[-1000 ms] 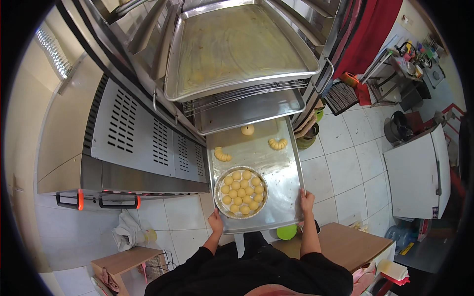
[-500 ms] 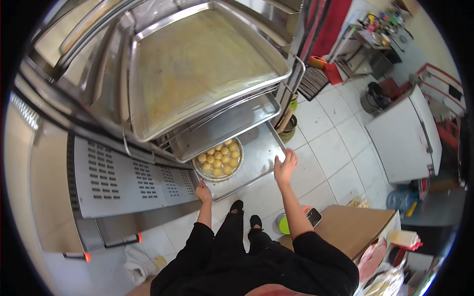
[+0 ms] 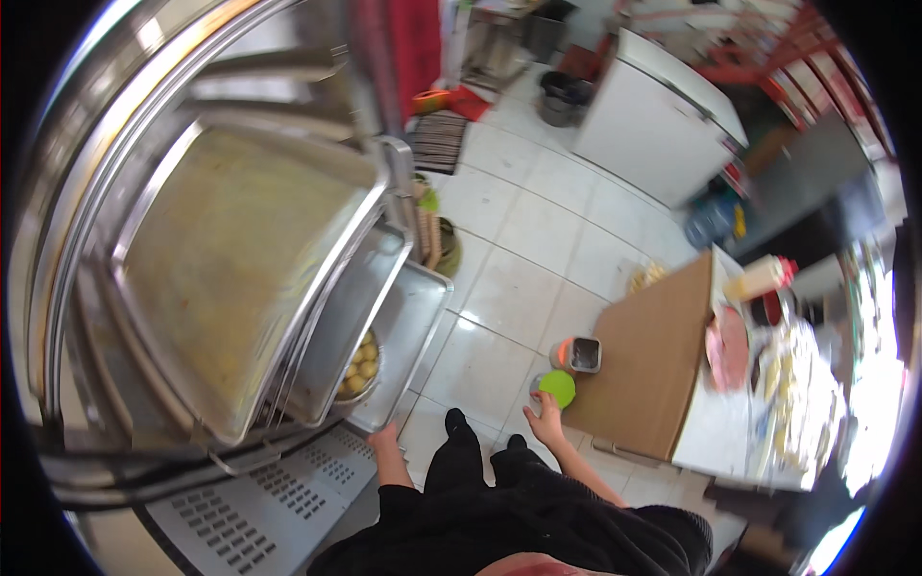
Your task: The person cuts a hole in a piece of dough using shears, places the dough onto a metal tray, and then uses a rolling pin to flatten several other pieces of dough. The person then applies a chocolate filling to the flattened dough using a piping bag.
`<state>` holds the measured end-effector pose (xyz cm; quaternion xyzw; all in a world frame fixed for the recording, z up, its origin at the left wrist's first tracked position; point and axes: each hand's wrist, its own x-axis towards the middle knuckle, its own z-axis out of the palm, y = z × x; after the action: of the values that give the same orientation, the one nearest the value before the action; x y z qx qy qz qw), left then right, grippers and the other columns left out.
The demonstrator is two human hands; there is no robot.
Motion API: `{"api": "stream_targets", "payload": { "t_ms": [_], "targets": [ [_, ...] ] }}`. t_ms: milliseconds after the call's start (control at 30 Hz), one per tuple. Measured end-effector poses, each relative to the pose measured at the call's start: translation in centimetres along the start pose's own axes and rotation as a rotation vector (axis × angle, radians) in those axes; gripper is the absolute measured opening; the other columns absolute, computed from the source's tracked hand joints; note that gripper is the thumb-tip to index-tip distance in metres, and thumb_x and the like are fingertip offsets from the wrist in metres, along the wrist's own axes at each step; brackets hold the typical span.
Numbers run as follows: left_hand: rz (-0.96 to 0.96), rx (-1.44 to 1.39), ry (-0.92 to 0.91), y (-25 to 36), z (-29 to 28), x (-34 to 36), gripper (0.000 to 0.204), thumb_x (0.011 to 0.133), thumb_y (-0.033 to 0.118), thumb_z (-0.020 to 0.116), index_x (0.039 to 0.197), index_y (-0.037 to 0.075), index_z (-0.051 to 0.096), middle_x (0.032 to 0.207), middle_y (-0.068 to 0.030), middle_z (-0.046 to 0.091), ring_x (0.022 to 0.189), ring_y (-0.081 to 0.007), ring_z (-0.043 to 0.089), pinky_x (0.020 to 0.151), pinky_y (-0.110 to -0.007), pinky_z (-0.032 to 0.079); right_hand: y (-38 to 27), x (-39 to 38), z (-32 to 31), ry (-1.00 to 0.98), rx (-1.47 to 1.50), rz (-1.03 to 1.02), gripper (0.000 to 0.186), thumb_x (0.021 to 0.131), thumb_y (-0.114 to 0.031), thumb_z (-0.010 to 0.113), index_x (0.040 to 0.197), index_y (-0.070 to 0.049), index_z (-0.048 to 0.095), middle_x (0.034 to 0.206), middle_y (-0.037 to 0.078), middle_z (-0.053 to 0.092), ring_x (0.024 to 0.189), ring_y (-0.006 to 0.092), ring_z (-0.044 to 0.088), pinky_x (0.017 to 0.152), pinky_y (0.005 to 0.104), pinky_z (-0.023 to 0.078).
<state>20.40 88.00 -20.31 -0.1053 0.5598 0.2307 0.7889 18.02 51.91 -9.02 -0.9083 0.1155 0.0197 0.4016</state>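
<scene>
At the near corner of a metal baking tray (image 3: 413,312), my left hand (image 3: 384,438) is closed on the rim, its fingers partly hidden and blurred. This tray juts out of a rack below other trays. On it stands a round foil pan (image 3: 338,403) with several pale dough balls (image 3: 361,369), partly covered by the tray above (image 3: 357,305). My right hand (image 3: 545,422) is off the tray and holds nothing, fingers apart. It is nearest to a container with a green lid (image 3: 557,389) by the brown-sided table.
A large greased tray (image 3: 240,259) sits higher in the metal rack. At right stands a table (image 3: 639,365) with a squeeze bottle (image 3: 759,278) and plastic bags (image 3: 792,394). An orange-and-grey container (image 3: 581,355) is beside it. Farther off are a white chest freezer (image 3: 653,120) and a striped mat (image 3: 440,142).
The view has turned to the right. My right hand has let go of the tray's edge and moved away from it. More of the foil pan is hidden beneath the tray above.
</scene>
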Motion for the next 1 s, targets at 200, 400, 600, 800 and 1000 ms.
{"api": "stream_targets", "payload": {
  "t_ms": [200,400,600,800,1000],
  "targets": [
    [0.24,0.205,0.151,1.2,0.9,3.2,0.049,0.084,0.036,0.032,0.121,0.005,0.038,0.126,-0.0061,0.039,0.113,-0.0271,0.039,0.093,-0.046,0.029,1.2,-3.1,-2.9,0.061,0.107,0.067,0.032,0.069,-0.013,0.06,0.098,-0.007,0.049,0.099,0.016,0.047,0.097,0.0335,0.044,0.084,0.038,0.036],
    [0.384,0.32,0.033,-3.7,2.0,-0.4,0.05,0.082,0.037,0.035,0.12,0.005,0.037,0.123,-0.0064,0.04,0.11,-0.0253,0.041,0.089,-0.044,0.033,8.7,-12.6,-10.0,0.044,0.249,0.258,0.027,0.071,-0.016,0.06,0.095,-0.006,0.052,0.09,0.013,0.054,0.082,0.0265,0.054,0.072,0.0342,0.044],
    [0.3,0.434,-0.174,-16.4,-2.8,-6.5,0.051,0.081,0.038,0.039,0.119,0.004,0.036,0.12,-0.0067,0.041,0.107,-0.0235,0.043,0.085,-0.042,0.037,15.8,-25.7,-15.7,-0.049,0.442,0.482,0.023,0.075,-0.016,0.058,0.095,-0.006,0.054,0.085,0.007,0.057,0.071,0.0173,0.056,0.065,0.0298,0.046],
    [0.131,1.032,-0.697,-34.7,-19.0,-21.9,0.041,0.08,0.031,0.044,0.114,0.008,0.038,0.109,-0.0059,0.041,0.093,-0.0206,0.042,0.079,-0.036,0.038,24.1,-37.8,-22.9,0.169,0.499,0.518,0.022,0.078,-0.017,0.057,0.095,-0.004,0.054,0.081,0.007,0.059,0.073,0.0165,0.056,0.064,0.0288,0.045],
    [0.081,1.201,-1.29,-45.7,-30.8,-39.0,0.032,0.082,0.022,0.042,0.11,0.008,0.04,0.107,-0.0051,0.04,0.095,-0.0182,0.042,0.078,-0.033,0.036,30.4,-44.9,-34.6,0.502,0.454,0.717,0.024,0.076,-0.017,0.059,0.093,-0.002,0.053,0.082,0.008,0.059,0.072,0.0179,0.056,0.066,0.0289,0.046]
  ]
}}
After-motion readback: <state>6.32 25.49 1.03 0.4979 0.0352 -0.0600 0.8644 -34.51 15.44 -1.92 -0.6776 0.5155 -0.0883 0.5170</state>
